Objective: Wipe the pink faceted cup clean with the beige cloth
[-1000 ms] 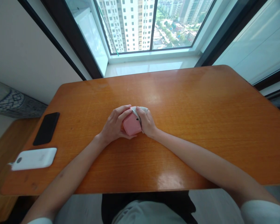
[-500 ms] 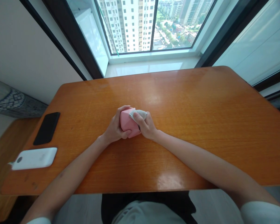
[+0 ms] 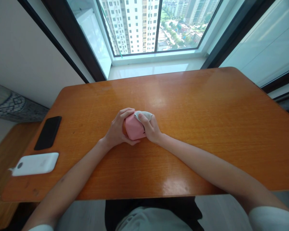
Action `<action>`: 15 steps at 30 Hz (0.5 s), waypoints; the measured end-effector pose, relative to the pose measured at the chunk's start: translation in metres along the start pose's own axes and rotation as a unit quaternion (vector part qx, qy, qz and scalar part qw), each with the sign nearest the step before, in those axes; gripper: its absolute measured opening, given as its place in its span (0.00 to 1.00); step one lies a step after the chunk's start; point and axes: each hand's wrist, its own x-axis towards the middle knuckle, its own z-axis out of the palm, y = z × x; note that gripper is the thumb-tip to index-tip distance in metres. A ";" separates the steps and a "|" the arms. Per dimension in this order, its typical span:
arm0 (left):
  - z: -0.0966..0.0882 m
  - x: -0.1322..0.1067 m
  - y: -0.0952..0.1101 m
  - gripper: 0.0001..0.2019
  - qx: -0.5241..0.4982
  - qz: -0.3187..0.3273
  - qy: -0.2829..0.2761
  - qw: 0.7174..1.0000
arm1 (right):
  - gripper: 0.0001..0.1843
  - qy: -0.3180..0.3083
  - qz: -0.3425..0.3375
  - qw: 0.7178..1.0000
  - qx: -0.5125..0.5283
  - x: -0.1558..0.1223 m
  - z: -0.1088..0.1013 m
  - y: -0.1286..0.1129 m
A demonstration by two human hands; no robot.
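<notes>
Contact from both sides on a pink, rounded, box-shaped object [image 3: 134,128]

I see it between the left hand [image 3: 117,128] and the right hand [image 3: 152,129]; both touch it, so neither is nearer. The left clasps its left side, spread from far to near. The right grips a pale, crumpled fabric cloth [image 3: 146,114] against its far right part. I make out no clear long axis. It's over the glossy brown wooden surface [image 3: 207,112], nearer the left edge than the right; whether raised, I can't tell.

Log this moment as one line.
left hand: gripping pink object | right hand: holding pale cloth against it | table: black phone, white device at left
</notes>
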 end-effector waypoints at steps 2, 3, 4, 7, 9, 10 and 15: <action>0.003 0.000 -0.001 0.54 -0.072 -0.039 -0.013 0.997 | 0.34 -0.012 -0.010 0.999 -0.029 -0.003 -0.001 0.001; 0.004 0.000 -0.002 0.52 -0.105 -0.058 -0.025 0.992 | 0.34 -0.017 -0.011 0.999 -0.040 -0.004 -0.002 0.002; 0.005 -0.001 -0.003 0.51 -0.131 -0.073 -0.037 0.988 | 0.34 -0.021 -0.011 0.999 -0.048 -0.005 -0.002 0.003; 0.006 -0.004 -0.006 0.54 -0.157 -0.095 -0.051 0.982 | 0.35 -0.028 -0.004 0.998 -0.048 -0.005 -0.003 0.005; 0.007 -0.006 -0.008 0.57 -0.148 -0.091 -0.041 0.984 | 0.35 -0.024 0.004 0.999 -0.039 -0.004 -0.003 0.005; 0.008 -0.007 -0.009 0.58 -0.138 -0.081 -0.032 0.987 | 0.35 -0.020 0.008 0.999 -0.032 -0.004 -0.003 0.005; 0.009 -0.005 -0.013 0.70 -0.046 0.032 -0.001 0.998 | 0.32 0.008 0.013 0.999 0.028 0.001 -0.002 0.005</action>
